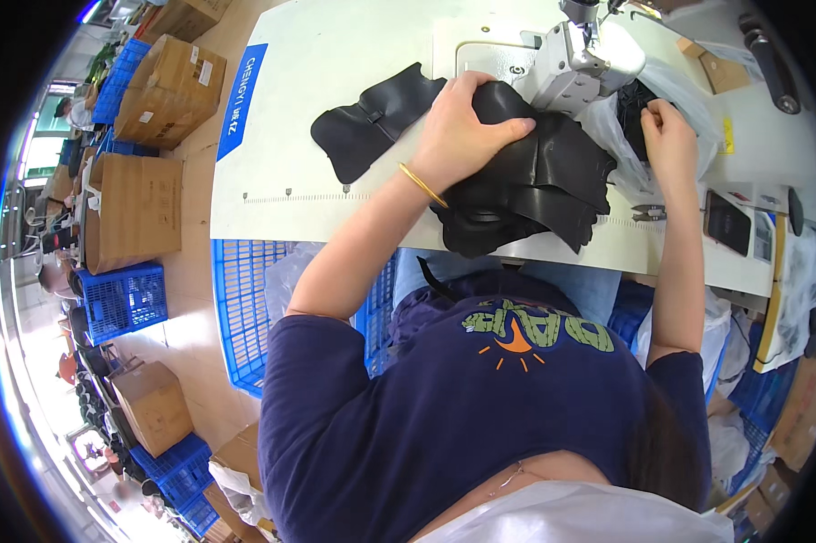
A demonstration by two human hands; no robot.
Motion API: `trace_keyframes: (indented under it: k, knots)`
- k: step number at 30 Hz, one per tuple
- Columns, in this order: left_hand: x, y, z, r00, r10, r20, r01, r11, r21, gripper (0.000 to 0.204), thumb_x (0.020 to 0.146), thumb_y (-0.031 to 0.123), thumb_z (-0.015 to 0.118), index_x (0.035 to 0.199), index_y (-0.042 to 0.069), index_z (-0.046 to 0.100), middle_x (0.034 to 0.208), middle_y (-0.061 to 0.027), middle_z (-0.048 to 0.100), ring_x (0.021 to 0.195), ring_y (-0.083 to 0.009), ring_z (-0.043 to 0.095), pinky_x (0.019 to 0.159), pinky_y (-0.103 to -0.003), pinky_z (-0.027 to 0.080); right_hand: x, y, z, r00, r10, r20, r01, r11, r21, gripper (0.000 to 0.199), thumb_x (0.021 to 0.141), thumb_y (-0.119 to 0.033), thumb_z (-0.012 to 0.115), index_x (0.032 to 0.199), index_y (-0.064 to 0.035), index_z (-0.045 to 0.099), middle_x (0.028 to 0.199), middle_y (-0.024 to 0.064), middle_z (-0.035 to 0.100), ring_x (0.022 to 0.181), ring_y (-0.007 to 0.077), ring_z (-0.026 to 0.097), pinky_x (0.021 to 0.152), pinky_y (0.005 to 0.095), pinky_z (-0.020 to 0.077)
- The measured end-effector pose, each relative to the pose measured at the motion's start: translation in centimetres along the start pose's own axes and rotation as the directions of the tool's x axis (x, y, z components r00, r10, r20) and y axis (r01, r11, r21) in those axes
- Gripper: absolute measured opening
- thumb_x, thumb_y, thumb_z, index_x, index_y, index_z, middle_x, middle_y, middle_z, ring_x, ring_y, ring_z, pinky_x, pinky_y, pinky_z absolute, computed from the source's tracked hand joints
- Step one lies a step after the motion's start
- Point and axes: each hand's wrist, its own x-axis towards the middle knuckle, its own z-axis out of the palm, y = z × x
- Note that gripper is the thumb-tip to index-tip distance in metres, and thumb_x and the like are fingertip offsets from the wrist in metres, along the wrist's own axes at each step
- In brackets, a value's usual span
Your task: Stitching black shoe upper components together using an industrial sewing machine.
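Observation:
My left hand [467, 131] grips a black leather-like piece [500, 101] at the near side of the white sewing machine head [582, 68]. Its thumb lies across the top, and the other fingers are partly hidden. Below it, a loose stack of black leather-like pieces [562, 172] hangs over the table's front edge. Another flat black piece [367, 122] lies to the left. My right hand [668, 136] is over a clear plastic bag [697, 95] with black material [634, 118] inside. Its fingers are curled together, and whatever they hold is too small to make out.
Small snips [649, 213] and a dark phone [727, 222] lie on the right of the white table [281, 172]. A blue plastic crate [241, 317] stands under its left front edge. Cardboard boxes [137, 213] and more crates line the floor at far left.

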Motion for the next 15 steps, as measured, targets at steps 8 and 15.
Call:
trace_keyframes:
  k: [8, 15]
  knots:
    - [-2.8, 1.4, 0.4, 0.855, 0.328, -0.402, -0.208, 0.926, 0.315, 0.024, 0.071, 0.011, 0.075, 0.087, 0.005, 0.058, 0.094, -0.0099, 0.057, 0.094, -0.0283, 0.054, 0.086, -0.037, 0.041, -0.2, -0.8, -0.6, 0.994, 0.108, -0.037, -0.105, 0.992, 0.068, 0.016, 0.082, -0.016, 0.062, 0.090, -0.0038, 0.064, 0.068, 0.0096, 0.061, 0.062, 0.0212, 0.058, 0.061, 0.0335, 0.0455]
    - [-1.7, 1.3, -1.3, 0.905, 0.218, -0.365, -0.210, 0.976, 0.062, 0.009, 0.082, 0.004, 0.067, 0.083, 0.000, 0.059, 0.077, -0.0109, 0.063, 0.069, -0.0193, 0.060, 0.065, -0.027, 0.047, -0.8, -0.7, -1.1, 0.977, 0.210, -0.034, -0.154, 0.809, 0.567, 0.015, 0.084, -0.013, 0.062, 0.095, -0.0026, 0.060, 0.076, 0.0054, 0.065, 0.064, 0.0115, 0.059, 0.060, 0.0251, 0.0475]
